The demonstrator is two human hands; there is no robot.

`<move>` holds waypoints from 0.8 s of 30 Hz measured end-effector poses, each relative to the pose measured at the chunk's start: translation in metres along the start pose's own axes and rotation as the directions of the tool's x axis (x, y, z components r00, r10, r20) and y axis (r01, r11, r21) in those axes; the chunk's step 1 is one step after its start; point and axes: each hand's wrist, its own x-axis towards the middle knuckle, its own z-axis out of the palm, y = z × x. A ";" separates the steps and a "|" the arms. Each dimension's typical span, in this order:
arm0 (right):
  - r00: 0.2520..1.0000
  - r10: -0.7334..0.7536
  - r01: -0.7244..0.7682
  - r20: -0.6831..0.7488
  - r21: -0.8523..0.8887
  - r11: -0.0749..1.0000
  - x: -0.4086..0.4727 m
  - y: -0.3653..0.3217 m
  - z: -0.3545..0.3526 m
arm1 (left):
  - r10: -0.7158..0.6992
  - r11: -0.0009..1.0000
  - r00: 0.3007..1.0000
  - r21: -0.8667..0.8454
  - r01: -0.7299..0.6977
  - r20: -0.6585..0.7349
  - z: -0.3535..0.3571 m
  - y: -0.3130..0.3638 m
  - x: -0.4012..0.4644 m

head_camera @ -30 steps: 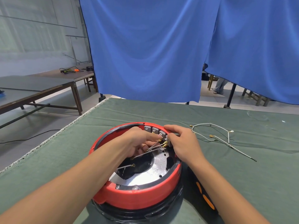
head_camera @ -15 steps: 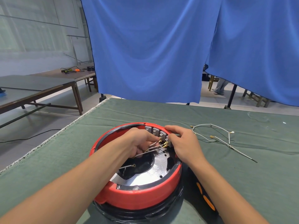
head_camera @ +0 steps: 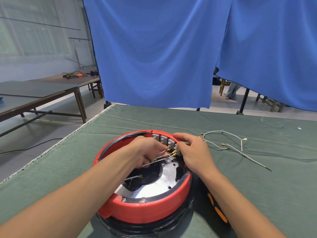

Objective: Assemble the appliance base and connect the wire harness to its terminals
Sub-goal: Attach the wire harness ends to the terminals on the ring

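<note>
Seating harness leads on the terminal block

Left hand (head_camera: 147, 152) pinches thin, floppy wires (head_camera: 159, 159); right hand (head_camera: 193, 152) curls round the terminal block (head_camera: 167, 141) just beyond. Best gripped at the stiff brass connectors (head_camera: 174, 152).

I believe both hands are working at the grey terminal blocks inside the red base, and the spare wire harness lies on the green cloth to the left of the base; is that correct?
Not quite: the head view shows the spare wire harness on the green cloth to the right of the red base, not the left. Both the left hand and right hand are at the grey terminal blocks.

Red appliance base (head_camera: 145, 210), green table cloth (head_camera: 257, 177), blue curtain (head_camera: 154, 57), white wires (head_camera: 223, 143), brass terminals (head_camera: 174, 152)
</note>
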 end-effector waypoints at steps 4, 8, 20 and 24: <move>1.000 -0.001 0.001 -0.002 -0.006 1.000 -0.001 0.000 0.000 | -0.017 0.999 0.999 -0.027 0.018 0.037 -0.001 -0.001 0.002; 1.000 0.001 -0.001 -0.002 0.004 1.000 0.000 0.001 0.000 | -0.026 0.999 0.998 -0.035 0.028 0.061 -0.001 -0.001 0.003; 0.998 -0.051 0.049 -0.026 -0.055 0.997 -0.002 0.002 0.000 | 0.021 1.000 1.000 -0.012 -0.021 -0.002 0.003 -0.001 0.003; 0.996 -0.078 0.074 -0.031 -0.103 0.992 -0.002 0.001 -0.001 | 0.016 0.999 0.999 -0.051 -0.015 0.029 0.004 0.000 0.003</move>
